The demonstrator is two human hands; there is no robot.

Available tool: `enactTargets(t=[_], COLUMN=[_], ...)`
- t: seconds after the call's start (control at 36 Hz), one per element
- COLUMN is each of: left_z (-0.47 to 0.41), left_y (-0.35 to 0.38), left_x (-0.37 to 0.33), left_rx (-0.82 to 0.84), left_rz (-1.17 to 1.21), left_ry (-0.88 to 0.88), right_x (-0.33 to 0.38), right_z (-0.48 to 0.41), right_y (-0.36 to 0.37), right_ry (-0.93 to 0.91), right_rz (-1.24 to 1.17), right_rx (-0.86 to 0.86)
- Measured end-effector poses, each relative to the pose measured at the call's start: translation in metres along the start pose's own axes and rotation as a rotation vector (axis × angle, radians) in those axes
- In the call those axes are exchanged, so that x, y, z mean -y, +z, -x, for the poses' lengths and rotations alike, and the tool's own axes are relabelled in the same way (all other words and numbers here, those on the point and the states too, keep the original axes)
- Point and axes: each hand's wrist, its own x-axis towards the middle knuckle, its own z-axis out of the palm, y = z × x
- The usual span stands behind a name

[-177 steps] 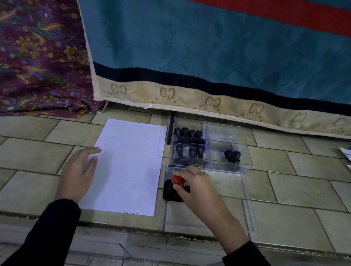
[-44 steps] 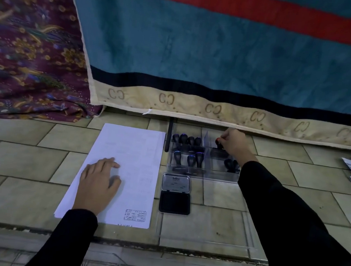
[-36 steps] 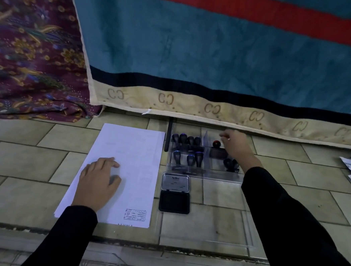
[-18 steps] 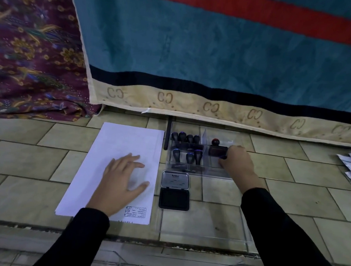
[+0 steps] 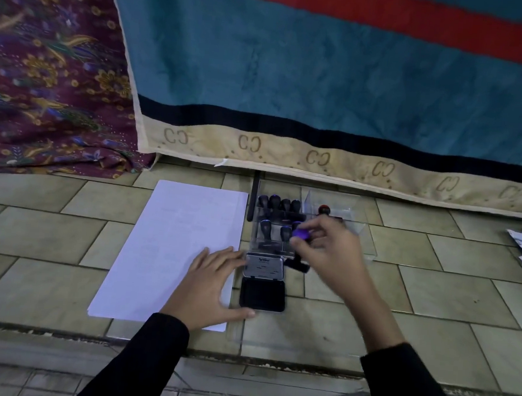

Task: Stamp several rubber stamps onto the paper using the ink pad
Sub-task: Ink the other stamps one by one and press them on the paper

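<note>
Left hand: the left hand lies flat just left of the ink pad, fingers straight and spread, gripping nothing. Its thumb reaches toward the pad's near left corner.
Ink pad: a black rectangular ink pad in a hinged case lies open on the tan tiled surface, its silver printed lid folded back on the far side.
Paper: a white rectangular sheet of paper lies left of the ink pad and close beside it, pinned under the left palm.
Right hand: the right hand hovers just right of the ink pad's lid, motion-blurred, its fingertips pinched on a stamp.
Stamp in hand: a purple-knobbed rubber stamp with a black base – the base hangs at the lid's right edge, and whether it touches the tiles I cannot tell.
Stamp box: a clear plastic box sits just beyond the ink pad, with dark-handled stamps upright in its left part and a red-knobbed stamp further right.
Backdrop: beyond the ink pad and box hangs a teal blanket with a red stripe and beige border – a maroon floral cloth lies to the far left.
</note>
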Motion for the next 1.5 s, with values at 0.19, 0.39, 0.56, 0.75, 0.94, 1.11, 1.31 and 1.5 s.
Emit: enactTargets(t=[0.19,0.39,0.56,0.75,0.94,1.11,1.31,1.5], left_z=[-0.001,-0.001,0.000,0.000,0.000,-0.001,0.000,0.000], left_y=[0.002,0.004,0.004,0.005,0.005,0.004,0.003,0.003], left_x=[0.000,0.001,0.002,0.002,0.002,0.001,0.000,0.001], left_rx=[-0.021,-0.037,-0.050,-0.061,-0.060,-0.052,-0.039,-0.032], left_rz=[-0.008,0.001,0.023,0.046,0.050,0.050,0.050,0.053], left_ry=[-0.006,-0.005,-0.005,-0.006,-0.009,-0.014,-0.016,-0.016], right_x=[-0.007,-0.009,-0.009,-0.008,-0.008,-0.008,-0.010,-0.007], right_z=[0.034,0.045,0.049,0.055,0.060,0.056,0.064,0.053], right_y=[0.043,0.048,0.049,0.049,0.053,0.054,0.053,0.052], right_ry=[-0.125,-0.252,-0.241,-0.292,-0.299,-0.267,-0.279,-0.243], right_rz=[-0.030,0.019,0.010,0.080,0.089,0.089,0.136,0.109], right_rx=[0.077,0.088,0.064,0.067,0.051,0.041,0.101,0.069])
